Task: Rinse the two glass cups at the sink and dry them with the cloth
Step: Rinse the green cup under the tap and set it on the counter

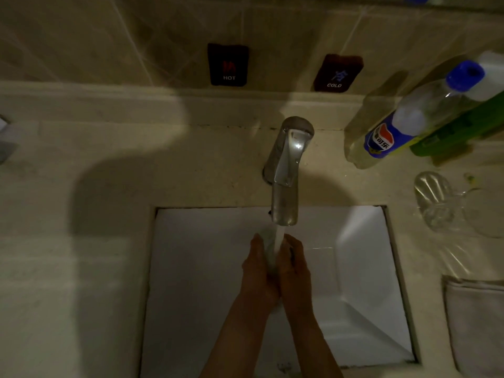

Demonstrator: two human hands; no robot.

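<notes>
Right now I see both hands together under the chrome faucet (286, 170), over the white sink basin (207, 282). My left hand (257, 271) and right hand (296, 271) face each other palm to palm with the fingers pointing up toward the spout, and the stream of water (278, 241) falls into the narrow gap between them. Something pale shows in that gap, but the light is too dim for me to tell whether it is a glass or only water, so I cannot tell what either hand holds. One glass cup (436, 203) lies tilted on the stone counter (109, 186) to the right of the basin, well apart from the hands; a second may sit just beside it, too blurred to be sure. A folded cloth (474, 323) rests on the counter nearer to me on the same side. Behind the cup, a plastic bottle (403, 129) with a blue cap leans beside a green box (458, 126). On the tiled wall sit a HOT label (227, 65) and a COLD label (338, 73).
</notes>
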